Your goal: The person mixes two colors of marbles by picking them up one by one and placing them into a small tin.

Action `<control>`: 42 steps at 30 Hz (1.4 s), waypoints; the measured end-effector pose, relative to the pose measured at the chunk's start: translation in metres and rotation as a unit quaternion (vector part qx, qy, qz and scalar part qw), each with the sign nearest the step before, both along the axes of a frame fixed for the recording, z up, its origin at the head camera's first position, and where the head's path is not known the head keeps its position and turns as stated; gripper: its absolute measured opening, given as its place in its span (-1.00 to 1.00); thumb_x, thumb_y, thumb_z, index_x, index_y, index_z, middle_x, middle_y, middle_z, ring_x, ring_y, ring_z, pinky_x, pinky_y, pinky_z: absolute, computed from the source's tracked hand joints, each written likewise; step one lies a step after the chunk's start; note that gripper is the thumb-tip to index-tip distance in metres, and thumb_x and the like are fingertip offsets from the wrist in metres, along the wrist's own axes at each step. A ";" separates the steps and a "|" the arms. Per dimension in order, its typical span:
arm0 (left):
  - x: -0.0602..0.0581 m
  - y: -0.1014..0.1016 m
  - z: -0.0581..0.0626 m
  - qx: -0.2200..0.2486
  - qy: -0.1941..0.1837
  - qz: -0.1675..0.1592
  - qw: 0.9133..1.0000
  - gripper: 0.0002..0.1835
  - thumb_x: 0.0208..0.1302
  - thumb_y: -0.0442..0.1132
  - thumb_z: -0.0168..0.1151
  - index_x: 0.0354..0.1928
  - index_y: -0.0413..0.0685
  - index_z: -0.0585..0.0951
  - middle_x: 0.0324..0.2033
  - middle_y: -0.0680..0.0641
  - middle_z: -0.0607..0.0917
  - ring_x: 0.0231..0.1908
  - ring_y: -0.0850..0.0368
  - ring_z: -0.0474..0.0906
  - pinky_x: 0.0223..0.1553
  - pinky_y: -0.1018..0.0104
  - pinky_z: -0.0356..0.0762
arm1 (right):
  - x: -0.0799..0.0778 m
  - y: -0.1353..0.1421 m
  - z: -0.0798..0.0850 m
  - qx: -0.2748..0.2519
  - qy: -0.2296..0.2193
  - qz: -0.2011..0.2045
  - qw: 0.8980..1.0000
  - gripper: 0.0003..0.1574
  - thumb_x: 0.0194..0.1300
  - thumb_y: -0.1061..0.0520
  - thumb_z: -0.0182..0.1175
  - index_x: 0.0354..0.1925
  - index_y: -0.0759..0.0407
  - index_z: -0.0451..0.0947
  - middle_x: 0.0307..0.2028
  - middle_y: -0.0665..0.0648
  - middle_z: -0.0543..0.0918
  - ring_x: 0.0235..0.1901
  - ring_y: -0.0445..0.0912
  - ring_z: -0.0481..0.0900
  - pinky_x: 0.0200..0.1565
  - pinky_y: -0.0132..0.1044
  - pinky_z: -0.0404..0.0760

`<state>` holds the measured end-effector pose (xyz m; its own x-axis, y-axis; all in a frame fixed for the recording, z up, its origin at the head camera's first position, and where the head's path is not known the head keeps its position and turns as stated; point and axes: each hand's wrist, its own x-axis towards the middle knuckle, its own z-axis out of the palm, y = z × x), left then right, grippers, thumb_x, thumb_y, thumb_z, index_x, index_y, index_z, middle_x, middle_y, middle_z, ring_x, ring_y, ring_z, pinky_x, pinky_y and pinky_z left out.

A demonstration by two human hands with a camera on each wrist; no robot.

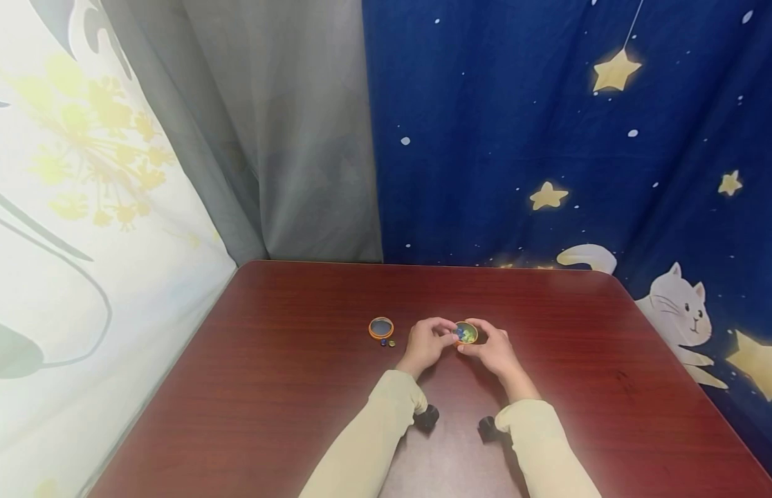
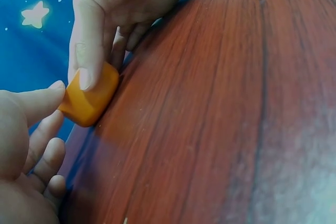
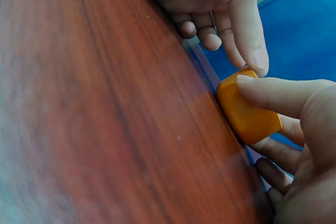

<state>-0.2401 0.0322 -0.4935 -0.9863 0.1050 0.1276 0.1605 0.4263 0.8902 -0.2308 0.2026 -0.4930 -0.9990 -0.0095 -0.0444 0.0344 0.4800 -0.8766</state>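
Observation:
My right hand (image 1: 497,346) grips a small round orange container (image 3: 249,114) by its side, the thumb on the near wall and fingers behind. In the head view, small green and blue pieces (image 1: 467,335) lie inside it; their exact kind is too small to tell. At the container's left rim is my left hand (image 1: 428,342), thumb and forefinger bent toward each other. Its thumb tip meets the rim in the left wrist view. Whether a blue piece is between these fingertips is hidden. The container's base appears to rest on the table.
Left of the hands, a second round orange piece (image 1: 381,328) with a dark inside lies on the reddish-brown table (image 1: 286,387). Just in front of it are a small blue piece (image 1: 383,342) and a yellowish one (image 1: 391,344). Curtains hang behind the table's far edge.

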 end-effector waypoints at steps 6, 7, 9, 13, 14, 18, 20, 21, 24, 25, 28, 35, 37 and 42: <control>0.001 -0.003 0.002 0.005 0.001 -0.006 1.000 -0.84 0.08 -0.26 0.48 -0.27 0.04 0.73 -0.51 0.18 0.66 -0.53 0.28 0.46 -0.49 0.38 0.42 | 0.000 0.000 -0.001 0.000 0.004 0.003 1.000 -0.23 -0.02 0.14 0.52 0.19 0.10 0.50 0.10 0.33 0.46 0.20 0.19 0.15 0.18 0.19 0.14; 0.001 -0.004 0.002 0.005 0.002 -0.007 1.000 -0.84 0.08 -0.27 0.48 -0.27 0.04 0.73 -0.51 0.18 0.66 -0.54 0.27 0.46 -0.50 0.38 0.42 | 0.000 0.001 -0.001 0.001 0.004 0.004 1.000 -0.23 -0.02 0.14 0.51 0.19 0.10 0.50 0.10 0.33 0.47 0.20 0.19 0.16 0.18 0.20 0.14; 0.001 -0.006 0.002 0.005 0.004 -0.010 1.000 -0.84 0.07 -0.26 0.49 -0.28 0.05 0.74 -0.51 0.18 0.66 -0.54 0.28 0.46 -0.51 0.39 0.42 | 0.000 0.001 -0.001 0.001 0.004 0.004 1.000 -0.23 -0.02 0.13 0.51 0.19 0.10 0.50 0.10 0.33 0.47 0.20 0.19 0.16 0.18 0.20 0.14; 0.001 -0.012 0.004 0.003 0.009 -0.013 1.000 -0.83 0.06 -0.26 0.49 -0.27 0.06 0.73 -0.50 0.16 0.66 -0.54 0.27 0.47 -0.51 0.39 0.43 | -0.001 0.002 0.000 0.007 0.005 0.002 1.000 -0.22 -0.02 0.13 0.51 0.20 0.10 0.49 0.10 0.33 0.48 0.20 0.19 0.16 0.19 0.22 0.14; 0.002 -0.014 0.004 0.003 0.010 -0.012 1.000 -0.83 0.07 -0.26 0.49 -0.26 0.06 0.73 -0.49 0.16 0.66 -0.53 0.27 0.48 -0.51 0.39 0.44 | -0.001 0.002 0.000 0.009 0.006 0.002 1.000 -0.22 -0.02 0.13 0.51 0.20 0.11 0.49 0.10 0.33 0.48 0.20 0.20 0.16 0.18 0.22 0.14; 0.003 -0.021 0.005 0.001 0.011 -0.008 1.000 -0.82 0.08 -0.25 0.48 -0.24 0.05 0.73 -0.49 0.16 0.65 -0.52 0.28 0.48 -0.49 0.39 0.45 | 0.000 0.001 0.000 0.015 0.009 0.003 1.000 -0.22 -0.02 0.14 0.51 0.20 0.12 0.49 0.10 0.34 0.48 0.20 0.21 0.17 0.19 0.23 0.15; 0.004 -0.024 0.006 0.003 0.012 -0.004 1.000 -0.82 0.08 -0.25 0.48 -0.24 0.05 0.72 -0.49 0.16 0.64 -0.52 0.28 0.47 -0.50 0.39 0.44 | 0.000 0.000 0.000 0.015 0.008 0.005 1.000 -0.21 -0.02 0.14 0.51 0.20 0.13 0.49 0.11 0.35 0.46 0.20 0.21 0.17 0.18 0.23 0.16; 0.005 -0.026 0.007 0.003 0.012 -0.002 1.000 -0.82 0.08 -0.25 0.48 -0.25 0.06 0.72 -0.50 0.16 0.64 -0.53 0.28 0.46 -0.51 0.39 0.43 | 0.000 0.000 0.000 0.015 0.007 0.005 1.000 -0.21 -0.02 0.14 0.51 0.20 0.13 0.49 0.11 0.35 0.46 0.20 0.21 0.18 0.19 0.23 0.16; 0.007 -0.030 0.007 0.005 0.010 0.003 1.000 -0.83 0.09 -0.25 0.48 -0.26 0.06 0.72 -0.50 0.16 0.63 -0.54 0.27 0.44 -0.53 0.39 0.41 | 0.000 0.000 0.000 0.018 0.005 0.003 1.000 -0.22 -0.02 0.13 0.50 0.20 0.11 0.48 0.11 0.34 0.46 0.20 0.20 0.19 0.19 0.22 0.18; 0.008 -0.032 0.006 0.005 0.009 0.006 1.000 -0.84 0.09 -0.26 0.47 -0.26 0.06 0.72 -0.51 0.16 0.62 -0.55 0.26 0.43 -0.54 0.39 0.40 | 0.000 0.000 0.000 0.019 0.005 0.003 1.000 -0.22 -0.01 0.13 0.50 0.20 0.10 0.48 0.11 0.33 0.46 0.19 0.20 0.20 0.18 0.22 0.18; 0.010 -0.034 0.004 0.004 0.009 0.006 1.000 -0.84 0.10 -0.27 0.47 -0.25 0.03 0.72 -0.50 0.15 0.60 -0.55 0.27 0.41 -0.54 0.40 0.39 | 0.000 0.000 0.001 0.017 0.006 0.003 1.000 -0.23 -0.01 0.14 0.51 0.20 0.10 0.49 0.10 0.32 0.49 0.18 0.19 0.23 0.16 0.19 0.22; 0.014 -0.039 0.006 0.006 0.020 -0.001 1.000 -0.82 0.09 -0.30 0.47 -0.23 -0.08 0.72 -0.46 0.11 0.57 -0.55 0.25 0.39 -0.53 0.39 0.37 | 0.000 0.000 0.001 0.010 0.006 0.006 1.000 -0.22 -0.02 0.14 0.51 0.19 0.12 0.49 0.10 0.32 0.49 0.17 0.19 0.23 0.15 0.16 0.24; 0.015 -0.041 0.008 0.000 0.025 -0.005 1.000 -0.82 0.09 -0.30 0.47 -0.23 -0.08 0.72 -0.46 0.11 0.56 -0.55 0.24 0.39 -0.52 0.38 0.38 | 0.000 0.000 0.001 0.012 0.004 0.007 1.000 -0.22 -0.01 0.13 0.51 0.20 0.12 0.49 0.10 0.33 0.48 0.17 0.20 0.22 0.16 0.18 0.23; 0.017 -0.045 0.009 -0.023 0.036 -0.008 0.999 -0.81 0.07 -0.28 0.49 -0.24 -0.03 0.72 -0.45 0.11 0.55 -0.53 0.24 0.39 -0.50 0.37 0.38 | -0.001 0.000 0.002 0.010 -0.001 0.007 1.000 -0.23 0.00 0.14 0.50 0.21 0.11 0.48 0.12 0.31 0.47 0.17 0.18 0.23 0.16 0.17 0.24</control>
<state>-0.2233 -0.0126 -0.4843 -0.9730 0.1280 0.1920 0.2298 0.4630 0.8560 -0.2316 0.2030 -0.4913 -0.9986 -0.0235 -0.0470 0.0290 0.4987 -0.8663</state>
